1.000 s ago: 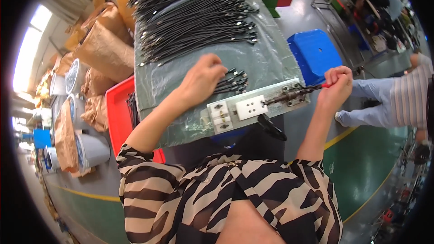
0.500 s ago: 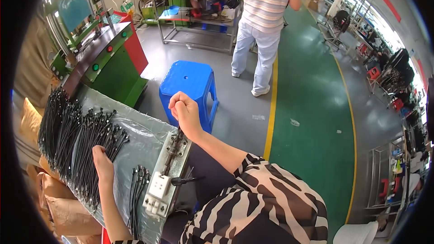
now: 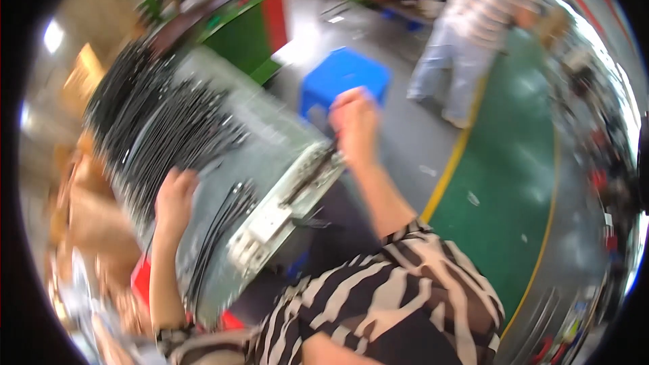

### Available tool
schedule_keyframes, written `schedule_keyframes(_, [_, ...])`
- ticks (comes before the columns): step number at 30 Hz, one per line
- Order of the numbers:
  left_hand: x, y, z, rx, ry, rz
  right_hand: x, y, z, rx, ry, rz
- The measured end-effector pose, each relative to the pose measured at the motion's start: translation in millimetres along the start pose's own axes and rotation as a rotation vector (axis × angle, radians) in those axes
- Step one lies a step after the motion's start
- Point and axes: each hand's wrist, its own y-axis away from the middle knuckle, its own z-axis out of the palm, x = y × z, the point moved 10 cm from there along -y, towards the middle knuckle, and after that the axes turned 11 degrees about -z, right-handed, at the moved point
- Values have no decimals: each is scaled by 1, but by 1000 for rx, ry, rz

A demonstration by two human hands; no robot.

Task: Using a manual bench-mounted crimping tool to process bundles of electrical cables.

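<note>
The frame is smeared by motion. My right hand (image 3: 356,125) is closed at the far end of a long pale fixture (image 3: 287,203), round the dark handle (image 3: 332,147) of its sliding rod. On the fixture's near end sits a white block (image 3: 269,222). My left hand (image 3: 177,199), fingers curled, is over the near edge of a broad pile of thin black cables (image 3: 169,122); whatever its fingers hold is hidden. A smaller bunch of black cables (image 3: 220,236) lies between my left hand and the fixture, on the plastic-covered table (image 3: 260,125).
A blue stool (image 3: 345,71) stands just beyond the table. At the far left is a green machine (image 3: 240,40) with a red side. A person (image 3: 473,27) in a striped shirt stands by the green walkway (image 3: 507,182). Brown wrapped bundles (image 3: 101,209) lie left of the table.
The view has swung, so table, stool and person appear further right and higher. My right hand stays at the fixture's end; my left hand stays by the cable pile.
</note>
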Motion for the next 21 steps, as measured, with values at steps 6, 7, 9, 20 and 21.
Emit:
schedule_keyframes(6, [13,43,-15,12,-24,-46,24,-5,-15,61,-262,115])
schedule_keyframes(7, [28,51,-23,8,15,-14,25,-8,-16,80,-291,109])
schedule_keyframes(9, [33,74,-32,0,42,-29,34,-7,-11,52,-330,155])
schedule_keyframes(20, [37,147,4,-56,340,-23,32,-4,-1,63,-345,199])
schedule_keyframes(21, [36,149,6,-57,342,-26,31,-4,-1,68,-344,191])
